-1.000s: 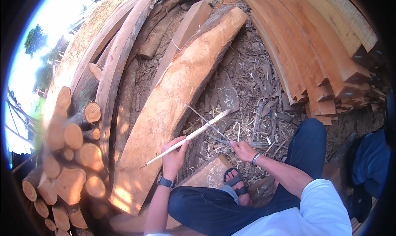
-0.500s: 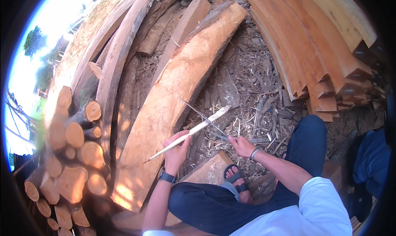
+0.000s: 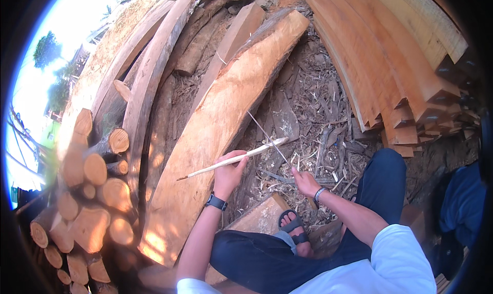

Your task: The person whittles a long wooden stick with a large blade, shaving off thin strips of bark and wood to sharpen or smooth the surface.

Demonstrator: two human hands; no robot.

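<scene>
A pale peeled stick (image 3: 210, 167) with a dark pointed tip is gripped near its middle by my left hand (image 3: 229, 176), fingers wrapped round it. It slants up to the right, over the edge of a thick sawn plank. My right hand (image 3: 306, 183) is closed round the handle of a long thin-bladed knife (image 3: 264, 131), the handle mostly hidden by the fingers. The blade points up and left and crosses the stick close to its far right end. Whether blade and stick touch there, I cannot tell.
The thick plank (image 3: 205, 135) lies just beyond my left hand. Cut logs (image 3: 92, 222) are stacked at left, and sawn beams (image 3: 380, 52) are piled at upper right. Wood chips and bark (image 3: 328, 145) litter the ground. My sandalled foot (image 3: 295, 227) rests beside a short board (image 3: 259, 217).
My left hand and the stick have moved up and slightly right. The knife has shifted right along the stick, from nearer its middle to its far end; my right hand is slightly lower.
</scene>
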